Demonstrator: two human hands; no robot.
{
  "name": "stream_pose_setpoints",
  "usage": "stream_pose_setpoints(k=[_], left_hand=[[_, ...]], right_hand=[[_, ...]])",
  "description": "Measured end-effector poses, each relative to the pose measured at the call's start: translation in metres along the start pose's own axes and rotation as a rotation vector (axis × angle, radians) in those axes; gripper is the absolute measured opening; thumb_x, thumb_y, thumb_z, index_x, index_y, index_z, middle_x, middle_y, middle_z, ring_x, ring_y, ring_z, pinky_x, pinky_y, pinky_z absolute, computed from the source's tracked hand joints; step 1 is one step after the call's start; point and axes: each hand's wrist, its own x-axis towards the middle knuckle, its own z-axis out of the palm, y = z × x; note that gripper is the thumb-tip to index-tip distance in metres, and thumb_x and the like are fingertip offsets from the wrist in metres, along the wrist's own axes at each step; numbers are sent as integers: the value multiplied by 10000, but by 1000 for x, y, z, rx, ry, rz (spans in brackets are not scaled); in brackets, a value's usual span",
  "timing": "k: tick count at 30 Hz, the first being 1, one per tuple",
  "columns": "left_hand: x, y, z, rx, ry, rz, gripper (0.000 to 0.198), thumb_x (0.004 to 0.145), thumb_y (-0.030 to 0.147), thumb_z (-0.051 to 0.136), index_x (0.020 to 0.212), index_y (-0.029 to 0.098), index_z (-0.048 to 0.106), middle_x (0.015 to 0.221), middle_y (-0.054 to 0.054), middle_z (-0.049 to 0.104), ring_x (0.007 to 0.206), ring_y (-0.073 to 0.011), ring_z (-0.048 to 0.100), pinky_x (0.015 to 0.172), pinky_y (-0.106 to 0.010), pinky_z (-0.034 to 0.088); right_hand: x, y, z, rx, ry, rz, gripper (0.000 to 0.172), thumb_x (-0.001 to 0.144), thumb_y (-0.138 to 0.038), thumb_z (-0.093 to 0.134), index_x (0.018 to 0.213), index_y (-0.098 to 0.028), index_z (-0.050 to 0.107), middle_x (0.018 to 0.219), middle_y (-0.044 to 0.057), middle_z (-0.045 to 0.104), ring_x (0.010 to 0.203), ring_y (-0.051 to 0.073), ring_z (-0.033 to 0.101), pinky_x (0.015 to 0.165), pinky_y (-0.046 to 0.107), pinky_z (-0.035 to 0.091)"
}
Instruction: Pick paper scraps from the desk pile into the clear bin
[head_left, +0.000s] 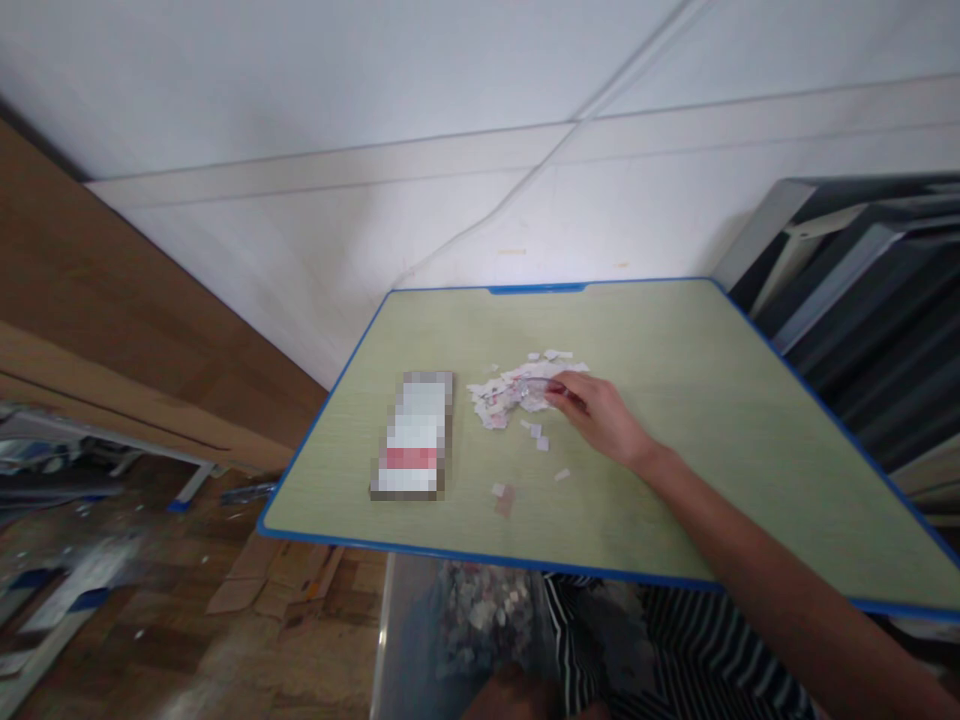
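My right hand (589,405) reaches in from the lower right over the table, fingers and thumb closed in a pinch. At its fingertips is a thin, see-through piece with a curved edge (534,383); its kind is not clear. It lies over a loose pile of torn paper scraps (491,405), whitish with some pink. Several small scraps (541,442) are scattered nearer the front, with a pinkish scrap (505,502) among them. At the bottom edge, below the tabletop, a blurred bare body part shows; whether it is my left hand I cannot tell.
A phone-shaped object (412,435), pixelated, lies left of the pile on the blue-edged green table (675,340). Below the front edge stands a see-through bin (409,610) with many scraps (487,610). Cardboard (150,290) stands left; dark panels (870,290) lean right.
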Motion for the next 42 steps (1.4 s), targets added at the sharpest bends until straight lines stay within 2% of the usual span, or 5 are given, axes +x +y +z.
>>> stream_pose_setpoints(k=[6, 18, 25, 33, 42], left_hand=[[5, -3, 14, 9, 33, -7, 169, 907, 327, 513, 1014, 252, 619, 665, -36, 594, 612, -199, 584, 556, -292, 452], [-4, -5, 8, 6, 68, -4, 207, 926, 342, 454, 972, 223, 617, 723, -45, 630, 645, -186, 600, 571, -270, 468], [1, -6, 15, 19, 84, 10, 202, 917, 309, 478, 1081, 263, 587, 699, -27, 610, 633, -187, 590, 544, -270, 462], [1, -9, 19, 34, 66, 17, 168, 911, 261, 503, 1038, 204, 597, 696, -27, 603, 628, -181, 588, 533, -277, 463], [2, -8, 17, 71, 81, 30, 169, 930, 291, 492, 942, 168, 608, 694, -30, 616, 598, -159, 577, 532, -270, 469]], right_hand=[[1, -5, -1, -34, -24, -2, 177, 819, -229, 472, 659, -171, 522, 578, 12, 515, 523, 120, 441, 536, 232, 310], [-5, -6, -12, -53, -35, 10, 177, 794, -223, 464, 638, -170, 530, 550, 5, 524, 480, 103, 433, 504, 219, 298], [-7, -6, -16, -67, -69, -3, 173, 795, -211, 479, 639, -164, 538, 537, 1, 516, 476, 103, 440, 506, 221, 289], [-8, -9, -12, -21, -136, -57, 167, 803, -200, 486, 651, -166, 546, 542, -12, 519, 474, 88, 441, 510, 205, 303], [-8, -7, -11, -38, -130, -44, 187, 815, -209, 480, 637, -168, 518, 531, -12, 494, 477, 95, 428, 501, 208, 289]])
